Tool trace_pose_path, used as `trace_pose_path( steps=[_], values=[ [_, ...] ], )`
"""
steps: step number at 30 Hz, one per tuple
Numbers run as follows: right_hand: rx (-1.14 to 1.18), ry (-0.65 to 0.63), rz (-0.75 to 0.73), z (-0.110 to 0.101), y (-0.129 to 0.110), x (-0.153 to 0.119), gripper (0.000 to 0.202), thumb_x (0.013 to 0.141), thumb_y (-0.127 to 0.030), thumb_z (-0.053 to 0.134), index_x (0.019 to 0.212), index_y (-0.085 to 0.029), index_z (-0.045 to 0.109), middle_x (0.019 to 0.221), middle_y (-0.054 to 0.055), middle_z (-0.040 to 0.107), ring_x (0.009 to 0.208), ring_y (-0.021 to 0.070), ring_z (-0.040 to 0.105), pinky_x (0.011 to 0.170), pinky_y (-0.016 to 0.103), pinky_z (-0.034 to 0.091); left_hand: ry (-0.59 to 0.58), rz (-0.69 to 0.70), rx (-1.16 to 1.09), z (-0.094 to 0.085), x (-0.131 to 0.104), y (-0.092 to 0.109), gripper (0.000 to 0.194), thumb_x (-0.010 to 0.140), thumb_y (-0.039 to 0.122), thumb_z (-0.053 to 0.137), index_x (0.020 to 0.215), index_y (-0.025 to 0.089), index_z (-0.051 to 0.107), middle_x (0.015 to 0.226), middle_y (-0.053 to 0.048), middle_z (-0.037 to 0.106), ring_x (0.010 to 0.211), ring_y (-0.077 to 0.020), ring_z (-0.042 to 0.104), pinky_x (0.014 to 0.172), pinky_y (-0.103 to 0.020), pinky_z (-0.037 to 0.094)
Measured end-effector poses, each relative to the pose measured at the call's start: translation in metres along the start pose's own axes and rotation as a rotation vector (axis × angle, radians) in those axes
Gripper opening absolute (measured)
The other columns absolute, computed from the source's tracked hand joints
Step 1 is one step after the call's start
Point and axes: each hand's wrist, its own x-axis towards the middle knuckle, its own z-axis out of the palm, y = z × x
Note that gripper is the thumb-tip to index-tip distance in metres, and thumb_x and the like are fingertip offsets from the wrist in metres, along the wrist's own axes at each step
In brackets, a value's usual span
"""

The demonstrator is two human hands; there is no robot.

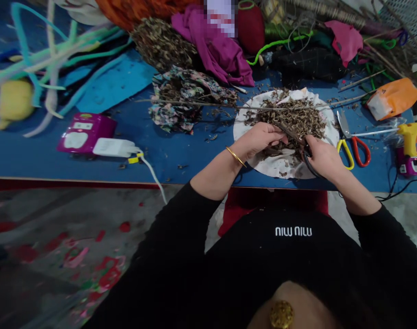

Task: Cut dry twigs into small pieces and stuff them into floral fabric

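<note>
My left hand [265,139], with a gold bangle at the wrist, pinches a dark brown dried leaf [288,131]. My right hand [321,155] is closed around black-handled scissors [311,165]; their blades are mostly hidden by the leaf and fingers. Both hands are close together over a round white cloth [272,170]. A heap of brown dried leaf bits [301,116] lies on it, just beyond my fingers. A long thin twig [215,105] crosses over the heap. Right of the cloth lie scissors [361,151] with one yellow and one red handle.
A yellow glue gun [409,137] and an orange packet [395,98] lie to the right on the blue table [181,160]. Leftward are floral fabric [176,98], a purple box [88,132], a white power strip [115,147] and fuzzy coloured stems [71,50]. Purple cloth [215,45] lies behind.
</note>
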Motion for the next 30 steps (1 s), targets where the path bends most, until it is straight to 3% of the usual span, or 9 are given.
trace_pose_path(
  steps=[9, 14, 22, 30],
  values=[
    [0.023, -0.026, 0.016, 0.006, 0.002, 0.001, 0.033, 0.091, -0.025, 0.047, 0.118, -0.015, 0.064, 0.103, 0.018, 0.076, 0.084, 0.0307, 0.066, 0.066, 0.034, 0.03, 0.002, -0.009, 0.021, -0.001, 0.0, -0.001, 0.02, 0.09, 0.014, 0.058, 0.077, 0.01, 0.072, 0.047, 0.007, 0.038, 0.045, -0.0058, 0.026, 0.051, -0.022, 0.021],
    [0.095, 0.084, 0.024, 0.002, 0.012, -0.002, 0.039, 0.095, -0.04, 0.048, 0.122, -0.017, 0.062, 0.108, 0.017, 0.075, 0.085, 0.0307, 0.064, 0.065, 0.033, 0.032, 0.053, 0.029, -0.003, -0.005, 0.0, -0.001, 0.021, 0.093, 0.015, 0.057, 0.081, 0.01, 0.074, 0.052, 0.006, 0.043, 0.045, -0.0055, 0.028, 0.05, -0.022, 0.022],
    [0.165, 0.005, -0.005, -0.008, 0.022, -0.014, 0.048, 0.095, -0.058, 0.052, 0.121, -0.02, 0.065, 0.103, 0.012, 0.075, 0.086, 0.0289, 0.066, 0.065, 0.031, 0.035, 0.069, 0.087, -0.017, -0.009, 0.0, -0.001, 0.021, 0.094, 0.018, 0.061, 0.083, 0.009, 0.076, 0.053, 0.005, 0.046, 0.045, -0.0048, 0.029, 0.048, -0.021, 0.024],
    [0.177, 0.013, -0.047, -0.005, 0.009, -0.002, 0.048, 0.096, -0.059, 0.051, 0.121, -0.02, 0.065, 0.105, 0.013, 0.076, 0.088, 0.0298, 0.067, 0.065, 0.032, 0.033, 0.032, 0.032, -0.019, -0.007, 0.003, -0.004, 0.022, 0.092, 0.008, 0.058, 0.084, 0.009, 0.078, 0.051, 0.005, 0.046, 0.043, -0.0039, 0.029, 0.045, -0.018, 0.023]
  ],
)
